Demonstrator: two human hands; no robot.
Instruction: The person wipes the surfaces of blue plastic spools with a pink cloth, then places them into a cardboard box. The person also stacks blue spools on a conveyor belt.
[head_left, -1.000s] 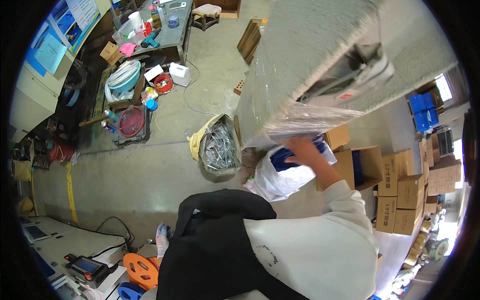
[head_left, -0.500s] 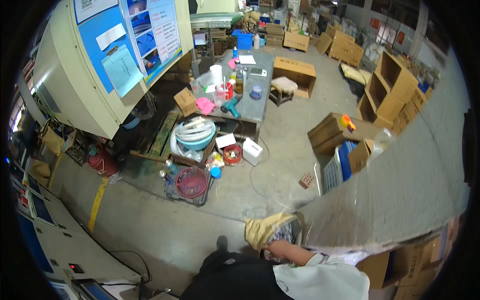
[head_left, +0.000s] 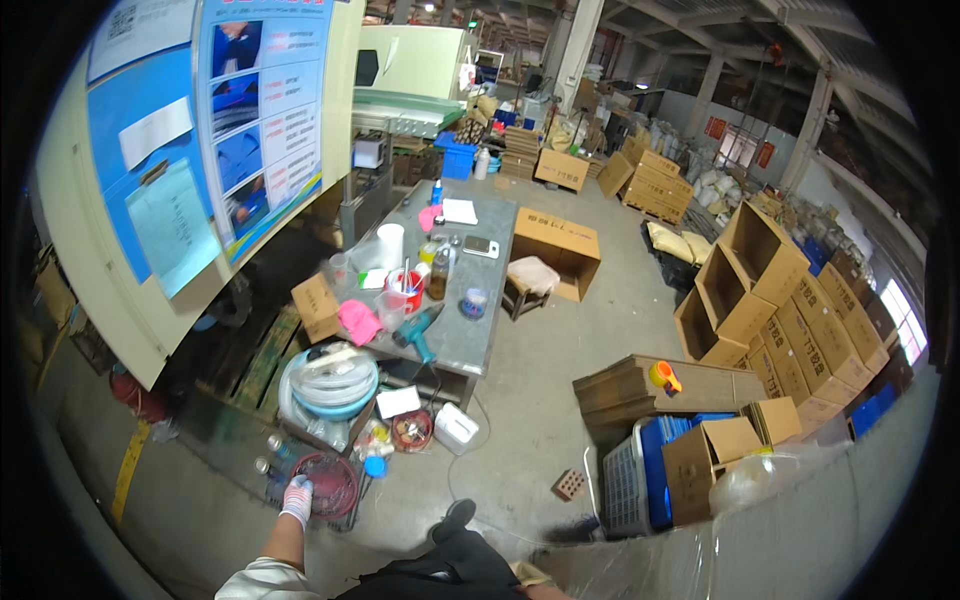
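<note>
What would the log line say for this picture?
left hand: gloved, free, above red basket | right hand: out of view | big wrapped slab: lower right

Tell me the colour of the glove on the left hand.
White, with a pinkish cuff, on the left hand; head view.

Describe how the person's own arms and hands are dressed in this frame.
Only the left hand shows. It wears a whitish knit work glove with a reddish-pink tint on the fingers. Below the glove the forearm is uncovered, and a pale cream sleeve starts near the lower edge. The right hand is out of view, so its covering cannot be told.
</note>
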